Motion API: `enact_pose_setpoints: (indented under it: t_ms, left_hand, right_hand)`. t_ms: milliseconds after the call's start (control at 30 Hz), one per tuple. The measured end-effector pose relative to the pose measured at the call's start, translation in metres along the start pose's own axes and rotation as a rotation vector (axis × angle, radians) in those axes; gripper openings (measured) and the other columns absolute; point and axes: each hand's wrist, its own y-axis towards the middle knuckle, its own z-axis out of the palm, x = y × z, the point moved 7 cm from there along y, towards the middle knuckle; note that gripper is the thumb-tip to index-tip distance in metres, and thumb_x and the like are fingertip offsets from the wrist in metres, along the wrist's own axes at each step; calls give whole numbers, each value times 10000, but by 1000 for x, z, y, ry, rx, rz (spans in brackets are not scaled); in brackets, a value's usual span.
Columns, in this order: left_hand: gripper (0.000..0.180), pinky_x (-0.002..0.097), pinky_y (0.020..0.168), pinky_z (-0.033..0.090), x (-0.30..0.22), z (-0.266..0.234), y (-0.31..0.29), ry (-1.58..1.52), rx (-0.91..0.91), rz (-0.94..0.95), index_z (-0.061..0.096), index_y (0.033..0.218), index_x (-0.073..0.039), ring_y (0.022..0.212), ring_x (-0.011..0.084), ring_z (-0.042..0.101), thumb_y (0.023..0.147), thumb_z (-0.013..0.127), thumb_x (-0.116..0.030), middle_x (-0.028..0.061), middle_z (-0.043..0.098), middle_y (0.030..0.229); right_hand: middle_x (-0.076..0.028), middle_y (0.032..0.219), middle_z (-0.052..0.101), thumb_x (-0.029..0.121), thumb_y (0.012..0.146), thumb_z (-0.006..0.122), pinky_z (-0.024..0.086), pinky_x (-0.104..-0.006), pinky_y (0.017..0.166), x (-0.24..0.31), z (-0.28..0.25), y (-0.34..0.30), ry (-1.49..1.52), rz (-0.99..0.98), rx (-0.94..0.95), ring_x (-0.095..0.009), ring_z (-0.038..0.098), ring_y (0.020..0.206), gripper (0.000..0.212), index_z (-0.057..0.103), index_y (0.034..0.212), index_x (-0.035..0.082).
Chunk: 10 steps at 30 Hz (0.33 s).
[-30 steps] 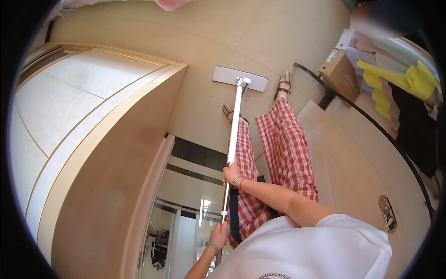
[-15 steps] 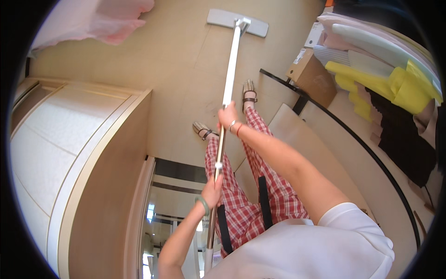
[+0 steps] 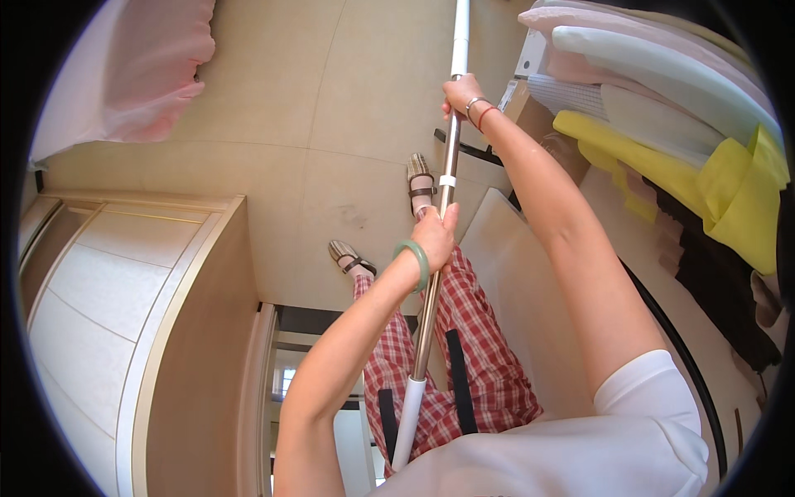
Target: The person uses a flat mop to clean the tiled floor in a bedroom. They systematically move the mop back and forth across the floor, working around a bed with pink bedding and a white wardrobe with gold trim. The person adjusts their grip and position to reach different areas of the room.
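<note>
A flat mop's pole (image 3: 427, 331), silver with white sleeves, runs from near my body up past the top edge. The mop's head lies outside the picture now. My right hand (image 3: 464, 94), with a bracelet and a red cord at the wrist, is wrapped round the upper pole, just below the white section. Lower down, my left hand (image 3: 435, 238) grips the metal tube beneath a white collar (image 3: 447, 180); its thumb lies along the tube. A green bangle (image 3: 418, 263) circles that wrist.
Cabinet (image 3: 190, 331) at left; pink cloth (image 3: 149, 74) hangs beyond it. Tiled floor (image 3: 273, 108) spreads ahead of my feet. At right are a light panel (image 3: 513, 273), a black rail (image 3: 696, 348), a cardboard box (image 3: 530, 112), and piled fabrics including yellow cloth (image 3: 662, 153).
Both hands have moved forward and to the right with the mop, and its head has passed out of view at the top. The view has shifted a little.
</note>
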Motion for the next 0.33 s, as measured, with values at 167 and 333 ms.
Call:
enact_pose_setpoints:
  t_ms: [167,333]
  left_hand:
    - [389,304,358,384,44,-8,-18,240,-107,120,386,851,-35,382,145,416,932,373,-415,52,410,538]
    - [470,433,781,469,118,-16,-63,587,-222,21,468,1059,-12,909,301,634,905,429,-455,281,604,969]
  right_hand:
    - [-87,534,501,44,803,442,481,-317,328,-62,4,-23,191,-40,-87,-163,537,400,93,441,824,-47]
    - [-205,736,548,45,820,430,425,-366,266,-140,43,-62,254,-71,-14,-242,538,380,422,293,1214,-21]
